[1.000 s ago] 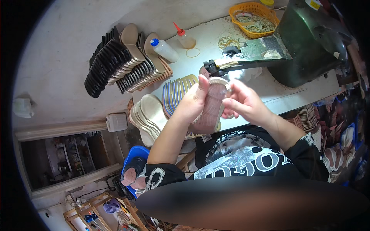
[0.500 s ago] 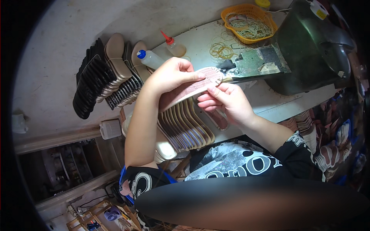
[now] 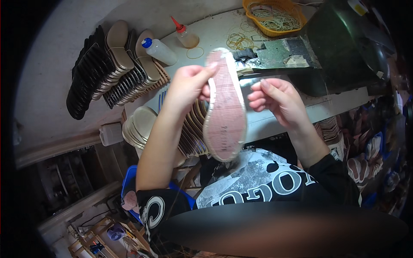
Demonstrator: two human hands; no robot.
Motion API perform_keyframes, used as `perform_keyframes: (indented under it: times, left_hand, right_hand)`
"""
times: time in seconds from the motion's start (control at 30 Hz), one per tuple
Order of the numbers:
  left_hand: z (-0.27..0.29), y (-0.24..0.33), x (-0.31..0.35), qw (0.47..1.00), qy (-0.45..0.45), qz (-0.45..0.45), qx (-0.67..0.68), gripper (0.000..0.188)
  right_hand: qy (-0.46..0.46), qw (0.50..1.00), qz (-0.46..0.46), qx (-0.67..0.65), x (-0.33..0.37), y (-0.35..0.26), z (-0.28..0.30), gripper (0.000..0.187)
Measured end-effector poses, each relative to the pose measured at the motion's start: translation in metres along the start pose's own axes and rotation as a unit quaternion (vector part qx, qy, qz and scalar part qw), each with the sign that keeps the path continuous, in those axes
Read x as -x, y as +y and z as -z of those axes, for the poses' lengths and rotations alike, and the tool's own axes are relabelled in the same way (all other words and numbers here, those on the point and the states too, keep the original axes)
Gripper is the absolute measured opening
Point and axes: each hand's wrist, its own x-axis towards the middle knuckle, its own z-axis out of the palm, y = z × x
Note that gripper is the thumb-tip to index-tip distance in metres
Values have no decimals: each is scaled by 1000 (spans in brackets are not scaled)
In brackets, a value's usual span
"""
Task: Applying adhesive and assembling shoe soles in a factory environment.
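Note:
My left hand (image 3: 189, 84) pinches the narrow end of a shoe insole (image 3: 226, 107), thumb on its face and fingers behind the edge. The insole hangs nearly upright, its pink ribbed underside toward me. A pale wrapped border runs around it, with dark marks printed lower down. My right hand (image 3: 279, 101) is apart from it on the right, fingers curled in and thumb against them; nothing shows in them. Behind the insole stands a row of stacked insoles (image 3: 193, 133) on edge. Pale rounded insoles (image 3: 144, 120) lie left of that row.
Banded bundles of dark-and-tan insoles (image 3: 116, 64) lean at the back left. Near them stand a blue-capped bottle (image 3: 159, 50) and a red-tipped bottle (image 3: 187, 38). A yellow basket (image 3: 275, 32) holds rubber bands. A dark green machine (image 3: 344, 51) occupies the right; more insoles (image 3: 331, 133) are below it.
The insole has swung from a slant to nearly upright, its wide end now toward me. My right hand has come off its edge and moved to the right.

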Motion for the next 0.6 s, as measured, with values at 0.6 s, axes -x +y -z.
perform_keyframes:
  times: [0.6]
  left_hand:
    - [39,-106,-5,964,141,-59,217,39]
  right_hand:
    - [-216,957,-63,-181,41,24,-5,18]
